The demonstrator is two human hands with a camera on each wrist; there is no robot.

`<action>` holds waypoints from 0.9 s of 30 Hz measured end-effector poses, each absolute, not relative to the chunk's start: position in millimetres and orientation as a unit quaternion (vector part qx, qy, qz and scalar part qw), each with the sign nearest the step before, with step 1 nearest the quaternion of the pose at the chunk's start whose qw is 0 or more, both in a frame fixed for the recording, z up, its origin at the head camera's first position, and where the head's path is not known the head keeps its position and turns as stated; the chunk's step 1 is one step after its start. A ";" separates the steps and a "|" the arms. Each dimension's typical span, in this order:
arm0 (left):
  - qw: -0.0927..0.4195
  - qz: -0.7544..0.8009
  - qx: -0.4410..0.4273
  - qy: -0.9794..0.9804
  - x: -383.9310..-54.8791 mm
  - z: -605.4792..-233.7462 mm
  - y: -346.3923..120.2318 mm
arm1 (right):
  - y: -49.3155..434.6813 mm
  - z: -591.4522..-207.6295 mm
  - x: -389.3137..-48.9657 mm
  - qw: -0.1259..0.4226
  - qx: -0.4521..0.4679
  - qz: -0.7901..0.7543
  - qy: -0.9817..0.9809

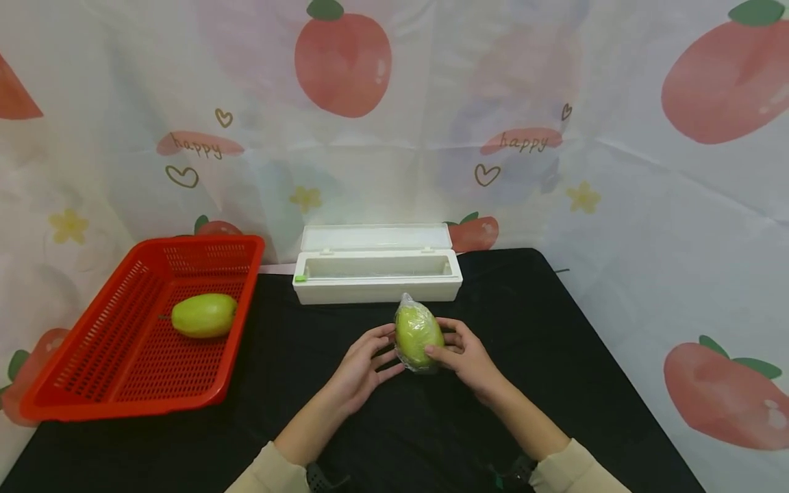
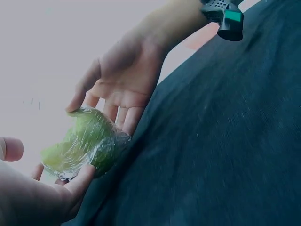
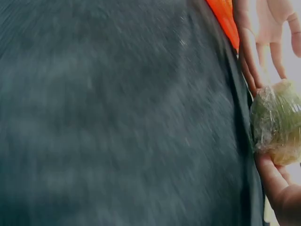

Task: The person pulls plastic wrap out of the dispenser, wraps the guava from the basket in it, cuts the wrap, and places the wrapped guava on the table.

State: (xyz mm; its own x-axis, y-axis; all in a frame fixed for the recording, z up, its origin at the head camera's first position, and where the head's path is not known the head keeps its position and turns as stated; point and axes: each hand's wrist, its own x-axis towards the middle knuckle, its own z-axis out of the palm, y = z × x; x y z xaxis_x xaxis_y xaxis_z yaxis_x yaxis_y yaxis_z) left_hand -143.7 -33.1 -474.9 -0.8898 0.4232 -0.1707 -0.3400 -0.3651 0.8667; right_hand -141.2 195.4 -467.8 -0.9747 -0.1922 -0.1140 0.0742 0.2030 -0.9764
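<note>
A green, oval fruit (image 1: 416, 335) wrapped in clear cling film is held above the black table in front of the box. My right hand (image 1: 464, 356) grips its right side, thumb across the front and fingers behind. On the other side, my left hand (image 1: 364, 370) has its fingers spread and fairly straight, with fingertips at the fruit's left side. The left wrist view shows creased film over the fruit (image 2: 91, 139) between both hands. At the right edge of the right wrist view, the wrapped fruit (image 3: 277, 117) is partly cut off.
A red plastic basket (image 1: 132, 400) at the left holds an unwrapped green fruit (image 1: 205, 315). Behind the hands, a long white cling film box (image 1: 377, 293) stands with its lid up and a green slider at its left end. A printed cloth (image 1: 394, 171) hangs behind the black-covered table (image 1: 530, 301).
</note>
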 end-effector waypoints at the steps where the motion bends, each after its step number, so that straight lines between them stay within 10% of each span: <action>1: 0.231 0.826 0.043 0.513 -144.9 -473.7 -28.6 | 199.5 -465.7 -141.0 0.105 -0.035 -0.632 0.767; 27: 0.265 0.825 0.031 0.499 -169.8 -460.6 97.5 | 306.1 -447.3 -133.7 0.057 0.037 -0.595 0.801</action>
